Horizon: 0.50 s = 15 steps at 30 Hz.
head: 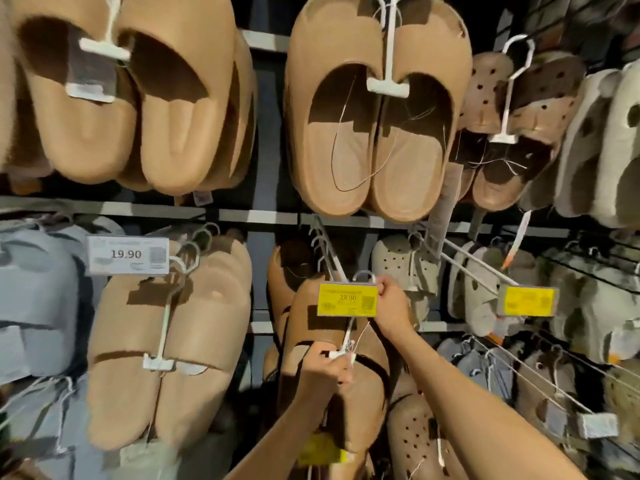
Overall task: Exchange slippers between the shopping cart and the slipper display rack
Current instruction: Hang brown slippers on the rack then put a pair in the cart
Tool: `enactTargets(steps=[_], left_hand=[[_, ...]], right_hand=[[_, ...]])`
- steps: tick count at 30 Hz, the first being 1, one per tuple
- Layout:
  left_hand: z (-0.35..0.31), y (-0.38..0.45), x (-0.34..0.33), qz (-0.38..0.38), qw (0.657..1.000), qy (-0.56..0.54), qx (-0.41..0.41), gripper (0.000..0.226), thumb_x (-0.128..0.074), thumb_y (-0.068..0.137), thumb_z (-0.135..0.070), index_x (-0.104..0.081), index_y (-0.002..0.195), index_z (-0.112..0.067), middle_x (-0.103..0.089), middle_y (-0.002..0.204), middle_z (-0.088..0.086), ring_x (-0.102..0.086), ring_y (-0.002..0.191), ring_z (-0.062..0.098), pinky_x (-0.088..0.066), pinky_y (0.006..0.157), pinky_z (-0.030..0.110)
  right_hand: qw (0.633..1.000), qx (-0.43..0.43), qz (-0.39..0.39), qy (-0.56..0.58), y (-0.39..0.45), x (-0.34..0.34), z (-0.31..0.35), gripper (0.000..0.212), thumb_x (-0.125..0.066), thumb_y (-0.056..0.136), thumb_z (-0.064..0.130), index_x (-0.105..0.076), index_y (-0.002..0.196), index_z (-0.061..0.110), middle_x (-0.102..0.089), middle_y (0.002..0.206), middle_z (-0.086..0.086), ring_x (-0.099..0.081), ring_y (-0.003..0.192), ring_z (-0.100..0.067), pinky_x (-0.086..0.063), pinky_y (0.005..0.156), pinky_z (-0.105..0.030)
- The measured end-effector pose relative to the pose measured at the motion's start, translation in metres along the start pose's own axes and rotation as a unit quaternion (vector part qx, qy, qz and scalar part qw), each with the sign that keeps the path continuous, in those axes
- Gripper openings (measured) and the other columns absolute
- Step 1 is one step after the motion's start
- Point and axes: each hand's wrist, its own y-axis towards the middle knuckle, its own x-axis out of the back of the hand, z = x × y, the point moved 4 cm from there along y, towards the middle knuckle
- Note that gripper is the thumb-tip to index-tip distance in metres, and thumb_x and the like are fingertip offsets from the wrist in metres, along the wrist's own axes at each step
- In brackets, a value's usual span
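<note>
A pair of tan slippers [311, 327] hangs on a white plastic hanger at a peg in the middle of the display rack [256, 216]. My left hand [323, 370] grips the hanger's lower clip and the slippers' upper part. My right hand [393, 306] is closed on the hanger's hook at the peg tip, right beside the yellow price tag [347, 300] marked 33.90. The tag hides part of the hook. The shopping cart is out of view.
Large tan slipper pairs [374, 133] hang on the row above. Another tan pair [166, 341] hangs left under a white 19.90 tag [128, 254]. Grey slippers [34, 306] are far left; perforated beige clogs [422, 441] and a second yellow tag [528, 301] are right.
</note>
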Motion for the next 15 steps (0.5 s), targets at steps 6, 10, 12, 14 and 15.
enactTargets(steps=[6,10,12,14,15], left_hand=[[-0.016,0.037,-0.009,-0.076,0.995,-0.055,0.02,0.018,-0.052,0.09,0.0,-0.054,0.079,-0.014,-0.059,0.066,0.004,-0.054,0.055,0.013,-0.037,0.049,0.019],[-0.016,0.045,-0.009,-0.1,0.989,-0.102,0.033,0.01,-0.059,0.078,-0.001,-0.057,0.081,-0.01,-0.066,0.055,-0.005,-0.062,0.048,0.008,-0.038,0.045,0.016],[-0.018,0.047,-0.006,-0.102,0.986,-0.128,0.032,0.015,-0.063,0.069,0.0,-0.055,0.075,-0.012,-0.065,0.052,-0.006,-0.062,0.046,0.006,-0.041,0.045,0.017],[-0.017,0.053,-0.003,-0.113,0.985,-0.123,0.038,0.024,-0.053,0.087,0.006,-0.054,0.072,-0.013,-0.065,0.049,-0.007,-0.061,0.041,0.001,-0.042,0.053,0.02],[-0.015,0.057,0.001,-0.126,0.985,-0.109,0.035,0.029,-0.046,0.092,0.005,-0.055,0.071,-0.013,-0.065,0.049,-0.007,-0.06,0.039,0.0,-0.042,0.055,0.021]], right_hand=[[0.988,0.099,0.092,-0.081,0.058,-0.02,0.02,0.014,-0.046,0.088,0.023,-0.056,0.088,0.015,-0.063,0.09,-0.012,-0.06,0.089,-0.032,-0.046,0.074,-0.034],[0.976,0.17,0.121,-0.067,0.072,-0.04,0.03,0.035,-0.042,0.085,0.026,-0.058,0.1,-0.001,-0.063,0.1,-0.02,-0.06,0.095,-0.034,-0.042,0.076,-0.032],[0.974,0.175,0.134,-0.058,0.078,-0.048,0.031,0.026,-0.047,0.089,0.019,-0.055,0.105,-0.001,-0.062,0.1,-0.02,-0.06,0.094,-0.034,-0.042,0.076,-0.034],[0.972,0.184,0.142,-0.037,0.083,-0.054,0.032,0.02,-0.048,0.091,0.009,-0.052,0.107,-0.004,-0.063,0.1,-0.023,-0.06,0.095,-0.035,-0.041,0.075,-0.034],[0.972,0.184,0.146,-0.022,0.085,-0.057,0.032,0.021,-0.048,0.092,0.007,-0.052,0.108,-0.005,-0.064,0.102,-0.024,-0.061,0.096,-0.035,-0.041,0.074,-0.033]])
